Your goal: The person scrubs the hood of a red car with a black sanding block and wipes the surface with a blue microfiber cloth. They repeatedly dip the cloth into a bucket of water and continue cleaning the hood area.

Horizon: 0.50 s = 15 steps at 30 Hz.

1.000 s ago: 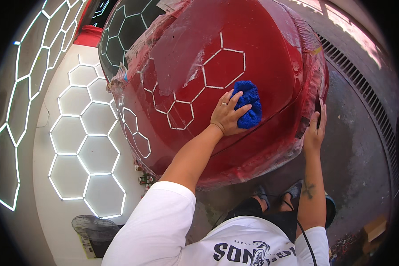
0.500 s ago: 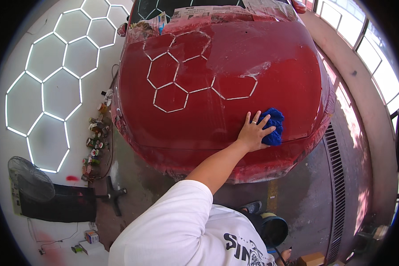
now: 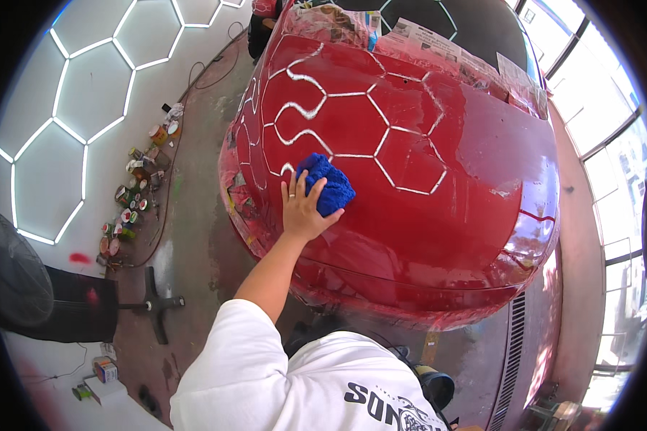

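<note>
My left hand (image 3: pixel 305 213) presses a bunched blue cloth (image 3: pixel 330 185) onto the left part of a red car hood (image 3: pixel 410 237). Its fingers lie over the cloth's near left side and the thumb along its near edge. The hood looks glossy, with white hexagon reflections around the cloth and a duller, hazy patch at the right. Low in the picture, beside my white shirt, is a dark bucket (image 3: pixel 438 388). My right hand cannot be made out.
Newspaper sheets (image 3: pixel 438 54) cover the windshield's base. Paint cans (image 3: pixel 126 205) line the left wall near a hose. A standing fan (image 3: pixel 14 269) with a cross-shaped base (image 3: pixel 156 304) is at lower left. A floor drain grate (image 3: pixel 509 363) runs along the right.
My left hand has carried the blue cloth from the hood's right front to its left side. The view has shifted and turned left. My right hand, partly visible low down before, has dropped from view.
</note>
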### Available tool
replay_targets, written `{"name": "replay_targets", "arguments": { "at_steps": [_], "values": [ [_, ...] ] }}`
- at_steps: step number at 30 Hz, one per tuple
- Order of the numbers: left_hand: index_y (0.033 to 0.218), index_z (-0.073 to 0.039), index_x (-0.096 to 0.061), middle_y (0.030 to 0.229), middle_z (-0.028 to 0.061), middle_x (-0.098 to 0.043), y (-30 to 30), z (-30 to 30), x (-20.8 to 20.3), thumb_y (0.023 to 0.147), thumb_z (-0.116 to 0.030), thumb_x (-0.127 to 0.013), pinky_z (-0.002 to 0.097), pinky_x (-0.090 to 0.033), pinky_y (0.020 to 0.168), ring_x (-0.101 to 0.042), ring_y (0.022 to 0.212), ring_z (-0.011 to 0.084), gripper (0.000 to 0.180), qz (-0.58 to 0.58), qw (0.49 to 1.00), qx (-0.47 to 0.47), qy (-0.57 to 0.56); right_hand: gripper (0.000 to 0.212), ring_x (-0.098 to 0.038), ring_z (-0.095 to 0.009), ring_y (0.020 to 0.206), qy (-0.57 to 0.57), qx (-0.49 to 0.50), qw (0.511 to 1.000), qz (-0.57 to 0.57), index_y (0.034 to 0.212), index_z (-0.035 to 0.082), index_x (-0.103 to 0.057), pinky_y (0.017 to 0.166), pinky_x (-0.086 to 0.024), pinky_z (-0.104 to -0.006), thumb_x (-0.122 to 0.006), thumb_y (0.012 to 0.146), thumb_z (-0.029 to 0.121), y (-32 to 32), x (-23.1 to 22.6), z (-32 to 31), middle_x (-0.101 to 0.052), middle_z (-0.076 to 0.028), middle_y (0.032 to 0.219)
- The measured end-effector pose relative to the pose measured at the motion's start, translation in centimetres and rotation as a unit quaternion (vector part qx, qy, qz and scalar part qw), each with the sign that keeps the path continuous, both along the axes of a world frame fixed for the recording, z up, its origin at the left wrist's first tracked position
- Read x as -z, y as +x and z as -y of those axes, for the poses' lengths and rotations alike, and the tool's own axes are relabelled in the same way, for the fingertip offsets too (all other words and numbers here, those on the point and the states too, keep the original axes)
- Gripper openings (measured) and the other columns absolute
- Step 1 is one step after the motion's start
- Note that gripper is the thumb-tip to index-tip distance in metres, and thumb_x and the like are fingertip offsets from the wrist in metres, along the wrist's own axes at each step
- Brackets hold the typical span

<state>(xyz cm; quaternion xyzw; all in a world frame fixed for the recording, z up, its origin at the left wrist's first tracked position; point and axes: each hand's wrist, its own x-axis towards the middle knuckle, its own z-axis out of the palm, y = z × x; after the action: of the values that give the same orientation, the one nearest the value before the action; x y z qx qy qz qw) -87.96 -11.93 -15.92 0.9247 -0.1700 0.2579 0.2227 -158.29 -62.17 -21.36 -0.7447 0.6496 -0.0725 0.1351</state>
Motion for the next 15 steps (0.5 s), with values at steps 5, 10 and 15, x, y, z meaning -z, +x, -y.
{"name": "replay_targets", "arguments": {
  "at_steps": [5,10,15],
  "values": [
    [0.159,-0.023,-0.060,0.172,0.0262,-0.046,6.4,-4.3,-2.9,0.087,-0.066,-0.085,0.0767,-0.030,0.129,-0.040,0.160,0.0561,0.088,-0.014,0.991,-0.135,-0.015,0.056,-0.063,-0.049,0.141,-0.026,-0.041,0.999,-0.015,0.157,-0.004,-0.060,0.121,-0.048,-0.0501,-0.045,0.121,0.035,0.7,-3.4,-2.5,-0.066,-0.030,0.155],
    [0.162,-0.014,-0.055,0.167,0.0371,-0.041,1.8,1.3,-0.8,0.091,-0.062,-0.083,0.0747,-0.029,0.131,-0.033,0.160,0.0646,0.090,-0.014,0.997,-0.031,-0.070,0.054,-0.064,-0.049,0.141,-0.032,-0.070,0.997,-0.017,0.158,-0.004,-0.060,0.121,-0.049,-0.0496,-0.047,0.121,0.033,1.0,-3.3,-6.0,-0.066,-0.030,0.155],
    [0.166,-0.028,-0.051,0.177,0.0310,-0.030,-7.7,7.5,1.9,0.076,-0.048,-0.099,0.0759,-0.018,0.135,-0.020,0.167,0.0626,0.103,-0.101,0.968,0.216,-0.076,0.053,-0.064,-0.049,0.141,-0.047,-0.141,0.989,0.017,0.159,-0.004,-0.059,0.121,-0.049,-0.0490,-0.048,0.121,0.031,1.9,-2.2,-6.8,-0.066,-0.030,0.155]
  ]
}}
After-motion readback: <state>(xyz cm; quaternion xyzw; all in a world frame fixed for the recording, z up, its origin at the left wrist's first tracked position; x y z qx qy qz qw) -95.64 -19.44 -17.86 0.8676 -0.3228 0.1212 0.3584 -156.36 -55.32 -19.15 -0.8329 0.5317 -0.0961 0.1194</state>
